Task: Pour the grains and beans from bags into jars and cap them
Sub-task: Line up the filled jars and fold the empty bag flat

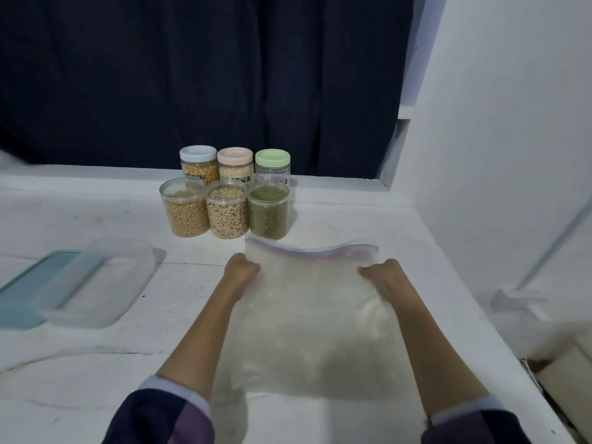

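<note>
A large clear zip bag (pixel 307 315) hangs in front of me, its blue-red zip strip along the top; whether anything is in it I cannot tell. My left hand (pixel 242 270) grips its upper left edge and my right hand (pixel 381 274) grips its upper right edge. Beyond it stand three uncapped jars: tan beans (pixel 184 216), pale split grains (pixel 227 216) and green beans (pixel 269 216). Behind them are three capped jars with a blue lid (pixel 198 155), a pink lid (pixel 234 157) and a green lid (pixel 272 158); the green-lidded one looks empty.
A clear plastic container (pixel 102 283) lies at the left with a teal lid (pixel 35 290) beside it. A white wall (pixel 496 155) closes the right side. A dark curtain hangs behind the white table (pixel 96 363). A cardboard box (pixel 563 373) sits low right.
</note>
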Tool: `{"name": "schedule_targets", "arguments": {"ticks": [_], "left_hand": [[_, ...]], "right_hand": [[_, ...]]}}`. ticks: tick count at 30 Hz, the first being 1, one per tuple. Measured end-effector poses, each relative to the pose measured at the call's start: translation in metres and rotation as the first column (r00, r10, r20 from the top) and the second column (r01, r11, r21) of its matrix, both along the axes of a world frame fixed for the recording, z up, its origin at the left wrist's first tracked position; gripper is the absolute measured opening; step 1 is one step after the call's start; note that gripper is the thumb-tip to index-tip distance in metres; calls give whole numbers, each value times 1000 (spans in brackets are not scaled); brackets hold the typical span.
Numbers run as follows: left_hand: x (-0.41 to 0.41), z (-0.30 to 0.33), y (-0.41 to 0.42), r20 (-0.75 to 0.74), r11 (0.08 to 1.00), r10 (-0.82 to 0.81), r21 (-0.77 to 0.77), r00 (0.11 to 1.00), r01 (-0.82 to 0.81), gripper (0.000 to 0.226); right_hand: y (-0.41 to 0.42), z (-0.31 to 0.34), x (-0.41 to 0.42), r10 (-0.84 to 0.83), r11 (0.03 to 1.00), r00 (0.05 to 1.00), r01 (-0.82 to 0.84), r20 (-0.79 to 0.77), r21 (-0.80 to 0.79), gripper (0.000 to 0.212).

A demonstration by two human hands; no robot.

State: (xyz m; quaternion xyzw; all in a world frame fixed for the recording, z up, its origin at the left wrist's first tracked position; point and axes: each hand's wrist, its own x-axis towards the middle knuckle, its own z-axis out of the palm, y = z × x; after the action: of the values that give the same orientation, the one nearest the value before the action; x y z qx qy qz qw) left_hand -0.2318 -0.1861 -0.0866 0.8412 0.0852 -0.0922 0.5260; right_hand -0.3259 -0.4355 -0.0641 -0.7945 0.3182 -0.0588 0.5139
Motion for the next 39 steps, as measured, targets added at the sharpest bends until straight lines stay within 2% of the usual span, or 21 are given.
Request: {"name": "schedule_targets", "arguments": {"ticks": [3,5,7,9,11,15,20,26,29,31,32,36,38,39], "left_hand": [[-2,38,-2,255,995,67,-93,965,-44,28],[-10,70,-4,477,984,120,-172,871,-42,26],[-17,94,-3,615,964,167,-265,770,4,21],[-20,106,0,628,924,215,-380,748,53,19],[-21,105,1,583,864,244,-493,775,99,27],[-29,85,-1,554,858,233,-504,799,100,41],[-24,80,-1,515,832,244,-547,822,95,46],[-12,98,-2,482,856,262,-517,836,30,39],[-1,120,2,440,899,163,-435,883,51,28],[3,125,-1,384,932,64,-354,921,83,16],[6,121,-3,336,943,34,-322,941,81,18],[15,65,-14,99,966,-16,-255,995,41,41],[7,30,-14,39,977,-79,-197,996,85,62],[2,13,-11,37,987,-103,-122,994,107,75]], "right_hand": [[3,25,9,-92,990,963,62,255,123,42],[8,48,11,-129,991,879,104,459,81,38],[12,71,10,-145,989,757,103,637,103,25],[17,85,7,-156,986,660,56,735,159,26],[22,87,4,-140,985,643,10,753,174,31],[29,62,0,-103,986,741,-12,664,167,34],[30,62,6,-120,983,728,-6,675,181,19],[30,74,15,-141,990,736,90,662,110,13],[11,87,15,-173,984,761,162,625,75,17],[0,90,12,-149,987,821,159,551,31,14],[-4,88,9,-133,990,853,140,504,24,12],[-16,49,3,-77,995,977,87,197,-43,24],[-22,21,-2,-2,996,999,6,48,-84,34],[-26,7,-7,29,996,999,-27,22,-81,40]]}}
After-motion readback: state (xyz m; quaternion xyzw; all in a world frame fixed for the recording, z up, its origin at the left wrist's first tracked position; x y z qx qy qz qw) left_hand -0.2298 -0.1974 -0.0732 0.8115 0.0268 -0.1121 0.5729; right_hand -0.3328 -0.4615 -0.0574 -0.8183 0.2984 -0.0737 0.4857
